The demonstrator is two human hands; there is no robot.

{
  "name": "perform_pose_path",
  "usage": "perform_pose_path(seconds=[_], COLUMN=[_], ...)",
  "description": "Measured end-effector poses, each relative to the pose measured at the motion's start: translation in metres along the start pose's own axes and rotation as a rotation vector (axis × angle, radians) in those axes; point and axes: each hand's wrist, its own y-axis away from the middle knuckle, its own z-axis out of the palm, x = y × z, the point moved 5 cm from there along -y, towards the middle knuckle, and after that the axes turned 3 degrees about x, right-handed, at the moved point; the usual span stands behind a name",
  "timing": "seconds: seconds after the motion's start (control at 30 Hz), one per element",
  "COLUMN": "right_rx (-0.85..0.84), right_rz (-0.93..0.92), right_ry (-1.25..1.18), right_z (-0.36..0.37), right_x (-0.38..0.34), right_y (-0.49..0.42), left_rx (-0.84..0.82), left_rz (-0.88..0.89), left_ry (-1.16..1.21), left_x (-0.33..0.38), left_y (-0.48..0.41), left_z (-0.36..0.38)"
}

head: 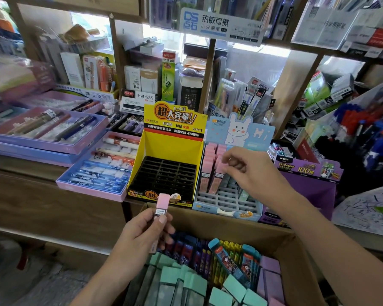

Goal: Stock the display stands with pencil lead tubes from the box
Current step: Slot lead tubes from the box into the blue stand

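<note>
My left hand (145, 230) grips a pink-capped lead tube (161, 205) upright above the cardboard box (281, 237). The box holds several tubes with green (233, 286), purple and printed caps. My right hand (250, 171) reaches over the pale blue rabbit display stand (228, 202) and pinches the pink cap of a tube (224, 165) standing in its slots. Several pink tubes (208, 168) fill the stand's left rows; its front slots are bare. The yellow display stand (164, 168) to the left has a black slotted tray with nothing in it.
A purple display stand (307, 173) sits right of the blue one. Pen trays (102, 171) lie left of the yellow stand on the wooden counter (42, 195). Shelves behind are packed with stationery boxes. A rack of blue and red pens (363, 127) stands far right.
</note>
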Motion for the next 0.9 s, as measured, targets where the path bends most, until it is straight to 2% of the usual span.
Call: perform_pose_path(seconds=[0.3, 0.4, 0.57, 0.67, 0.8, 0.9], right_rx=[-0.002, 0.051, 0.170, 0.105, -0.045, -0.260], right_rz=[-0.064, -0.061, 0.050, 0.143, 0.315, 0.438], right_ry=[0.075, 0.083, -0.174, -0.282, -0.293, -0.209], right_z=[0.001, -0.006, -0.016, -0.008, 0.013, 0.031], right_x=[-0.008, -0.012, -0.006, 0.004, 0.033, 0.058], right_y=[0.003, 0.009, 0.046, 0.077, 0.119, 0.144], left_rx=[0.017, 0.025, 0.036, 0.039, 0.034, 0.038], left_rz=[-0.005, 0.000, -0.006, -0.017, -0.020, 0.001], left_ry=[-0.007, -0.002, 0.007, 0.023, 0.038, 0.012], left_x=[0.001, 0.001, 0.001, 0.002, 0.002, 0.004], left_y=[0.000, 0.000, 0.000, -0.001, -0.004, -0.008], left_z=[0.001, 0.001, 0.001, 0.000, -0.001, -0.001])
